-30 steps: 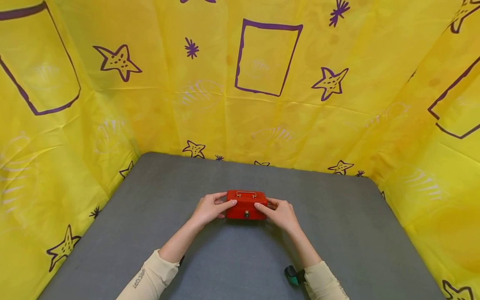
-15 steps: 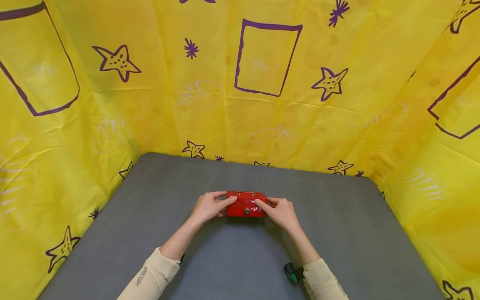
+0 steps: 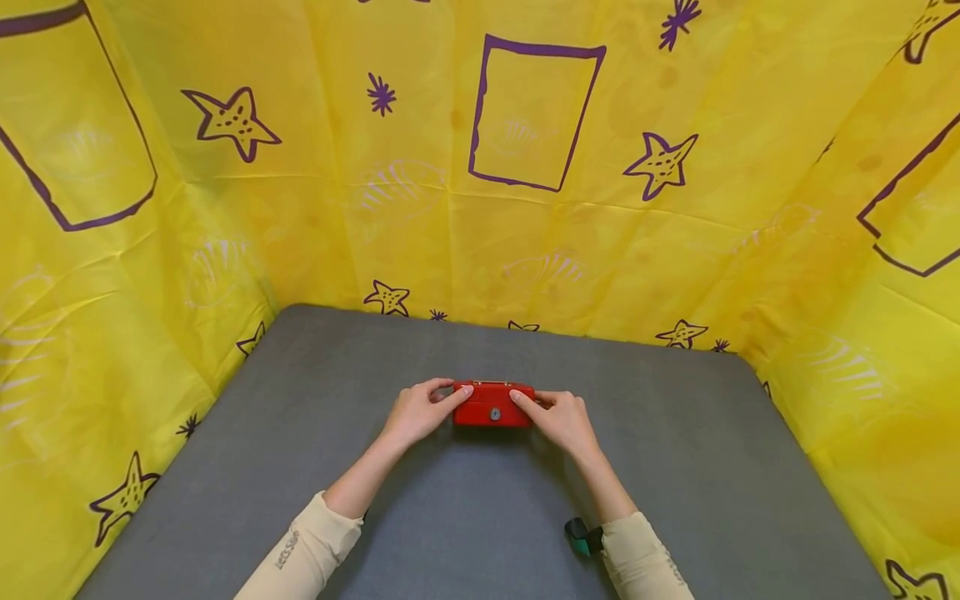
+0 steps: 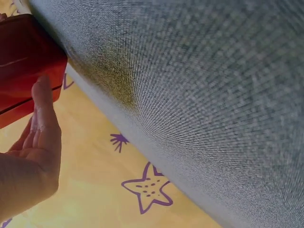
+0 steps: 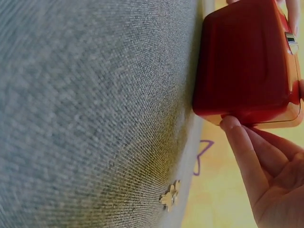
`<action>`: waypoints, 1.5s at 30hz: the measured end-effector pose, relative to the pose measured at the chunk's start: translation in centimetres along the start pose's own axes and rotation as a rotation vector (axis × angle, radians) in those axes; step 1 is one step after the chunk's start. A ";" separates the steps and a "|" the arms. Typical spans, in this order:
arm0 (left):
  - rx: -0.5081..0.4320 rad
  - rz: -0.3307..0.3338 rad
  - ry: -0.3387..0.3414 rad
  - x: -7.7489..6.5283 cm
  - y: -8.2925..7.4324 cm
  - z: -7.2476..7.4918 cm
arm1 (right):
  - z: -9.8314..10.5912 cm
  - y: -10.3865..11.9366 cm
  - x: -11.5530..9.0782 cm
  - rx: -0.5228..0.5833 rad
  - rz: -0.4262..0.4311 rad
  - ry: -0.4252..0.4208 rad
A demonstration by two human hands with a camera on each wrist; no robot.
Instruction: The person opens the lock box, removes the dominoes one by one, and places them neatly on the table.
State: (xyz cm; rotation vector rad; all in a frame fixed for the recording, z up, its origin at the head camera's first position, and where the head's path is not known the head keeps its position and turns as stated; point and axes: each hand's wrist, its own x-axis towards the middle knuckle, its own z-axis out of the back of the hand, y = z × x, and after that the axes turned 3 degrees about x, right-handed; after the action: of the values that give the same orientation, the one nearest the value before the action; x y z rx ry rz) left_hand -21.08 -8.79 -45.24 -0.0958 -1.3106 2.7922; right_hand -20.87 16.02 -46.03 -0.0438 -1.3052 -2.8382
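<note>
A small red cash box point(image 3: 487, 412) is held between both hands over the grey table, tilted so its front with the round lock point(image 3: 494, 413) faces up toward the head camera. Its handle point(image 3: 491, 382) shows only as a thin line along the top edge. My left hand point(image 3: 415, 413) grips the left end, thumb on the front's upper edge and fingers behind. At the other end, my right hand point(image 3: 564, 419) holds it the same way. In the right wrist view the box's dark underside point(image 5: 242, 66) shows, close over the table, with fingertips at its end.
The grey table point(image 3: 480, 517) stretches out all around the box. Yellow cloth point(image 3: 420, 233) printed with purple stars and fish hangs along the back and both sides. A black and green device point(image 3: 582, 538) sits at the right wrist by the sleeve.
Both hands have tilted the cash box: its top and handle have turned out of sight and its front with the lock has swung up toward the head camera. The grip is unchanged.
</note>
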 end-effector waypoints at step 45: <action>-0.247 0.152 0.210 1.5 0.9 -1.5 | 1.7 -1.5 -0.4 0.152 -0.046 0.047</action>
State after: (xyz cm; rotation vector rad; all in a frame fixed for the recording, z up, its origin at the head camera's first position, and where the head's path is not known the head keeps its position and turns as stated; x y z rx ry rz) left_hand -22.44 -8.13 -46.94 -0.5040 -1.6460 2.6289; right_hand -20.48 18.32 -46.04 0.0556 -1.5257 -2.7482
